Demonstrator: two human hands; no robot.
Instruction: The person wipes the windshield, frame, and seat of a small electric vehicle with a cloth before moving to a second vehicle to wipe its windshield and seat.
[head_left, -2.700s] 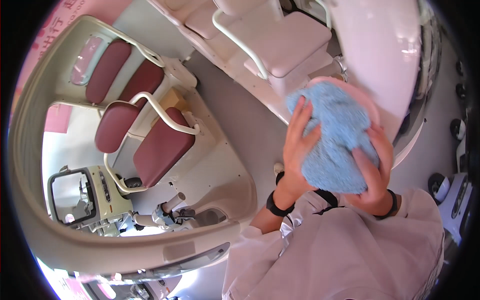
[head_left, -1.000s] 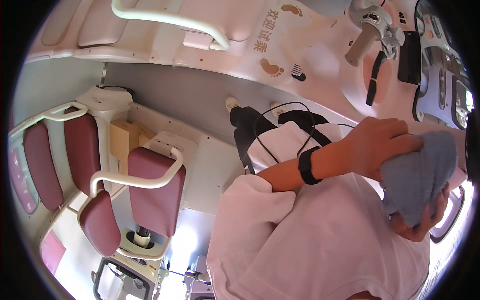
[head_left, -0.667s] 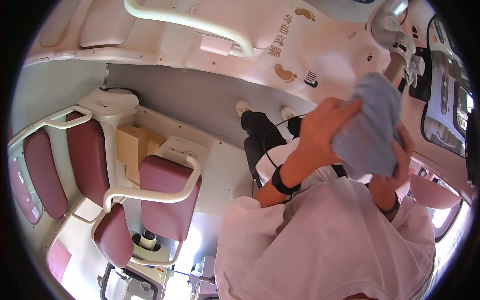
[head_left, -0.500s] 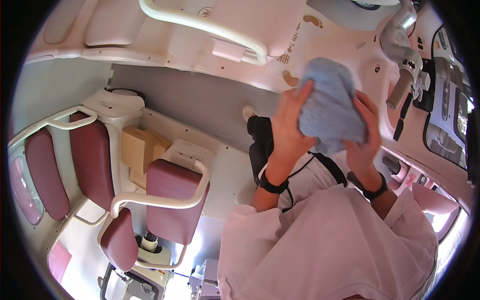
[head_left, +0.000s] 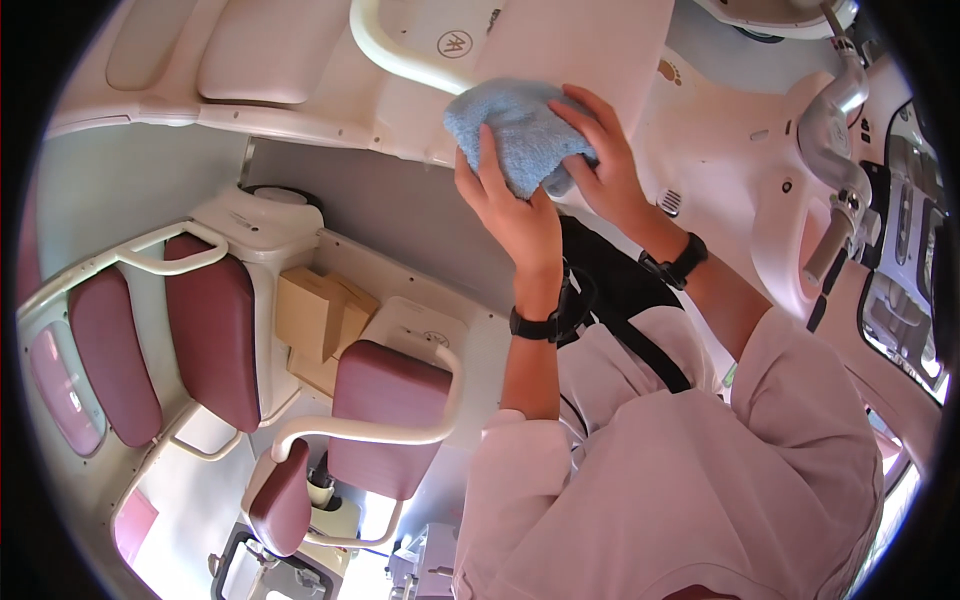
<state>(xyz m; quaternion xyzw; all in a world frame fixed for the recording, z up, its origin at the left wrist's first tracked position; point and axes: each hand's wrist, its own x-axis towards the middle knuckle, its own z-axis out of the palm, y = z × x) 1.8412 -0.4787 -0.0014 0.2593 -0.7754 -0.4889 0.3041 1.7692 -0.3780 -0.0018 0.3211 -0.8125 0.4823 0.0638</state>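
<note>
A folded, fluffy light-blue cloth (head_left: 505,125) is held between both hands, far out in front of my body. My left hand (head_left: 515,225) grips its near left side, fingers pressed into the fabric. My right hand (head_left: 610,165) has its right side, with the thumb below and the fingers over the top. The cloth overlaps the end of a curved white grab rail (head_left: 400,55) by a pale seat panel (head_left: 570,45); whether it touches the rail I cannot tell. Each wrist wears a black band.
Pale vehicle bodywork spans the far side. A silver handlebar (head_left: 845,125) with a brown grip (head_left: 825,245) stands at the right. Maroon padded seats (head_left: 215,330) with white rails fill the left. A cardboard box (head_left: 305,312) sits between the seats.
Both hands have carried the cloth leftward and farther from my body, toward the white rail. The view has shifted a little too. The cloth looks more bunched.
</note>
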